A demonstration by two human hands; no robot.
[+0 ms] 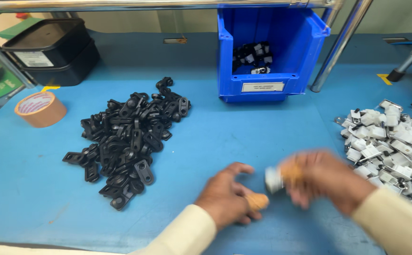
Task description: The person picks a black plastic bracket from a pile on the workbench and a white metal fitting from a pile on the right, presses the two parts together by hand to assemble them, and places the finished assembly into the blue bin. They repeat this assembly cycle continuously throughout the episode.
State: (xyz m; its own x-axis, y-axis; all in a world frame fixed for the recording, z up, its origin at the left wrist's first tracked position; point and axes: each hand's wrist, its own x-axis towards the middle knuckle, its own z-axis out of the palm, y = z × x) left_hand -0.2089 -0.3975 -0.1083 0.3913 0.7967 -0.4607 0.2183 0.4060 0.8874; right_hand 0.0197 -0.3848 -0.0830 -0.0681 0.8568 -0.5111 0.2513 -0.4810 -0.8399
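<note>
My right hand (326, 178) is blurred by motion at the lower right and is closed on a small white and metal part (274, 180), beside the heap of white and metal parts (395, 146). My left hand (229, 196) rests on the blue table (243, 137) just left of it, fingers loosely curled and apart, holding nothing that I can see. A pile of black plastic brackets (130, 137) lies to the left of my left hand, about a hand's width away.
A blue bin (267, 47) at the back centre holds a few assembled black and white parts. Stacked black trays (52, 52) stand at the back left, with a roll of brown tape (40, 108) in front of them. Metal frame tubes (340, 45) rise at the right.
</note>
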